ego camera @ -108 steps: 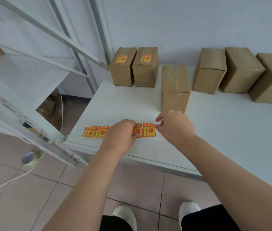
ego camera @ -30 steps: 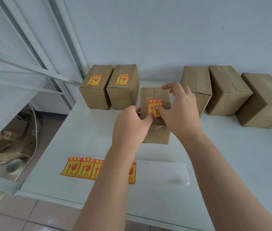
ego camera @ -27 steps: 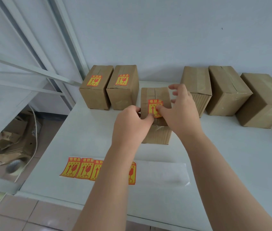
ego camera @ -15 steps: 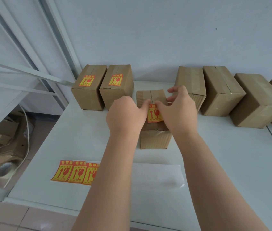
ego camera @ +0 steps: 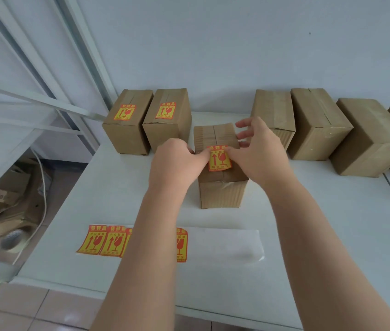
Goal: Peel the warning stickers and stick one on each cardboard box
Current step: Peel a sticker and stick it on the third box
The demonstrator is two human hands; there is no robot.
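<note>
**Third sticker set down on the middle box**

The warning sticker (ego camera: 220, 158) has been lowered onto the top of the middle cardboard box (ego camera: 222, 194), near its front edge; half a second ago it was held just above. Its upper-left corner is covered by the curled grip of the left hand (ego camera: 174, 163) (pinched or merely pressed cannot be told). The right hand (ego camera: 258, 154) is spread, thumb on the upper-right corner. Smoothing is judged to remain. Two labelled boxes (ego camera: 127, 130) stand left, bare boxes (ego camera: 318, 125) right, and the sticker strip (ego camera: 100, 240) lies on the tabletop (ego camera: 117, 187).
</note>
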